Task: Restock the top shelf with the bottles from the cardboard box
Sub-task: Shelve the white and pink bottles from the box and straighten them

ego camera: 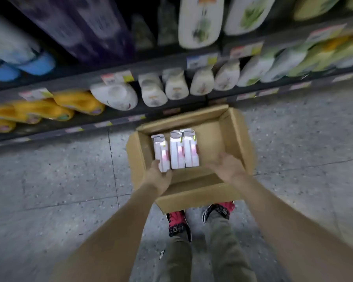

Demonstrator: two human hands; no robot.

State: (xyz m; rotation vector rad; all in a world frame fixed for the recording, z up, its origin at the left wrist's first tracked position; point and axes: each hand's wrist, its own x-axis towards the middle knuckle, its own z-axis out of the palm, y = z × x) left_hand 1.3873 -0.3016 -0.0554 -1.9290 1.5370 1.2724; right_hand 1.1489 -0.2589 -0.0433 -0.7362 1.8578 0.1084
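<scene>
We look down on an open cardboard box (228,137) that sits on the speckled floor (49,180), just in front of the bottom shelf edge (86,129) and with its near wall touching or just over the toes of our red shoes (178,222).

Inside the box, three white-and-pink bottles (177,151) lie packed toward its left side; two touch each other in the middle of the box, and the third lies just beside them by the left wall. The right half of the box floor shows bare cardboard.

Our left hand (158,177) reaches in over the near left corner of the box, fingers curled on the near end of the leftmost bottle (161,153); the blur keeps us from telling whether it truly grips or only touches it. Our right hand (226,166) is spread wide, palm turned inward, over the near right part of the box, its fingertips close to the rightmost bottle (191,151) and holding nothing.

Beyond the box, the shelves carry white bottles (163,88) in the middle row, yellow bottles (77,101) toward the left end, and green-tinted ones (289,60) toward the right. Higher rows show blue-capped containers (35,62) and tall white bottles (200,21), all strongly blurred. Price tags (118,77) line the shelf fronts.
</scene>
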